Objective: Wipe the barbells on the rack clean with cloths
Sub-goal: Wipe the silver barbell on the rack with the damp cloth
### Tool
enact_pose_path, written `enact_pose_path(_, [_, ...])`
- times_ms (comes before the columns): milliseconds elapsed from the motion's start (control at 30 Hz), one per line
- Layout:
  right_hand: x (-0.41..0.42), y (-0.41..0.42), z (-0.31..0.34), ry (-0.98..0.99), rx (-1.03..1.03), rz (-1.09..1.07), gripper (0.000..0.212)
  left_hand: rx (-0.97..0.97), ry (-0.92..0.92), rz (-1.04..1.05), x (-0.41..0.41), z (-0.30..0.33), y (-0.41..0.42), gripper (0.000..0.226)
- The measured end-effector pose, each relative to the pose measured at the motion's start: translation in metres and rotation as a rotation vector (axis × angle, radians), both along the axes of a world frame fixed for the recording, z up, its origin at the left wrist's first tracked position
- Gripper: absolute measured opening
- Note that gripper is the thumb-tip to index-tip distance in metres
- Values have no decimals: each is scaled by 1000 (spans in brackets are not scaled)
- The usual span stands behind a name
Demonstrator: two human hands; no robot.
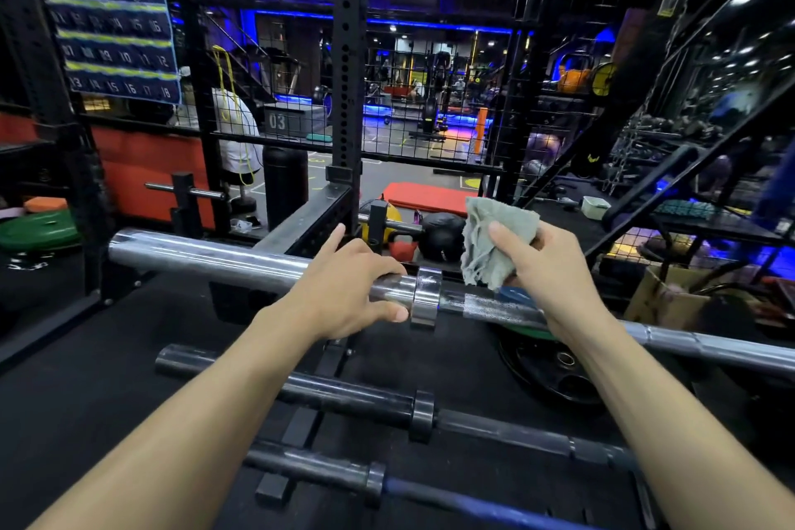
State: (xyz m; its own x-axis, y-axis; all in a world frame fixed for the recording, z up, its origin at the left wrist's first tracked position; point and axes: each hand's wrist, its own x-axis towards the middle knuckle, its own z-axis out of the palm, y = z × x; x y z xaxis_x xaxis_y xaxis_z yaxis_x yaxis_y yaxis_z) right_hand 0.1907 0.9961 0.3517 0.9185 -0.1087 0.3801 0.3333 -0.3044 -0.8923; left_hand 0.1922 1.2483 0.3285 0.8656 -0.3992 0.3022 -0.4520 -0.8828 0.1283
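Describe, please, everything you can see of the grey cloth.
The grey cloth is a crumpled, thin woven rag with frayed edges. The right hand grips it, thumb across its front, so it bunches and hangs down just above the chrome barbell, beside the collar. Whether it touches the bar cannot be told.

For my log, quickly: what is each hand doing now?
Left hand: grips the chrome barbell sleeve.
Right hand: holds the grey cloth.
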Motion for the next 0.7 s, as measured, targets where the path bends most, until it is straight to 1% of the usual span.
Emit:
enact_pose_path(67, [-3, 5, -2, -2, -42, -12, 30, 8, -9, 1, -1, -2, 0, 65])
enact_pose_path(133, [-4, 12, -3, 20, -64, -18, 38, 11, -25, 8, -1, -4, -1, 65])
enact_pose_path(233, [0, 18, 2, 80, -91, -11, 68, 25, -27, 21, -1, -5, -3, 67])
enact_pose_path(267, [5, 16, 6, 105, -79, -25, 72, 31, -19, 21, 0, -5, -2, 67])
enact_pose_path(300, [9, 14, 11, 116, -54, -41, 69, 33, -13, 18, 1, -5, -2, 67])
enact_pose_path(367, [18, 8, 23, 76, -10, -113, 53, 27, -6, 13, 3, -5, -1, 67])
enact_pose_path(433, [21, 10, 29, -25, -69, -190, 37, 25, -8, 9, 2, -5, -1, 67])
enact_pose_path(467, [17, 17, 29, -78, -124, -174, 31, 25, -6, 11, 1, -4, 0, 68])
enact_pose_path(533, [1, 34, 14, -186, -344, -26, 16, 27, 11, 28, 0, -1, -2, 64])
enact_pose_path(567, [-7, 41, 2, -249, -480, 65, 15, 30, 11, 39, 0, -2, -2, 53])
enact_pose_path(633, [-17, 43, -24, -323, -691, 239, 20, 23, -9, 26, 1, 0, -3, 23])
enact_pose_path(667, [-23, 41, -32, -298, -727, 324, 27, 13, -4, 22, 0, 0, -3, 18])
enact_pose_path(700, [-29, 39, -39, -262, -733, 393, 34, 7, 6, 21, -2, 1, -3, 26])
